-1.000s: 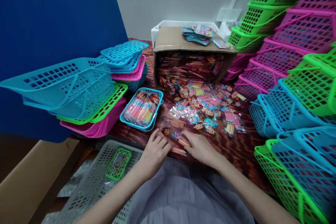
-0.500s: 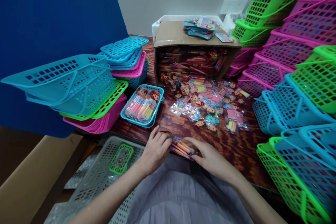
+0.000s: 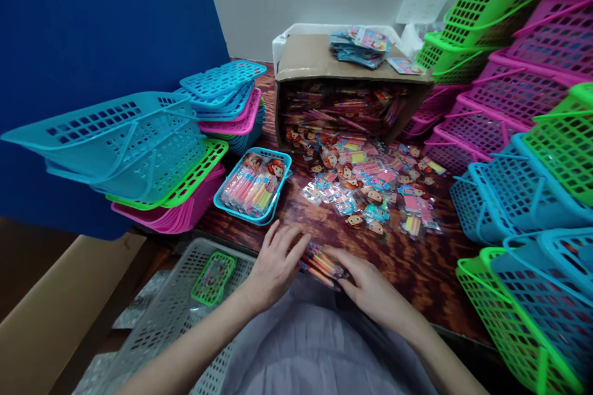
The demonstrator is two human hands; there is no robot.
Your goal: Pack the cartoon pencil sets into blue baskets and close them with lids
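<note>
Close to my body, at the table's front edge, my left hand and my right hand grip a stack of pencil packets from its two ends. The packets are clear sleeves with pink, yellow and orange sticks inside. My left fingers cover the left end of the stack. Just beyond my left hand sits a small blue basket, filled with similar packets topped by printed doll-like heads. More loose packets are spread over the dark wooden table beyond my right hand.
A cardboard box lies on its side, packed with packets, with a pile of cards on top. Stacked baskets flank the table: blue ones left, green and pink ones right. A grey crate stands below the front edge.
My left thumb and fingers have shifted slightly over the left end of the packets. Both hands stay on the stack. The view has turned a little.
</note>
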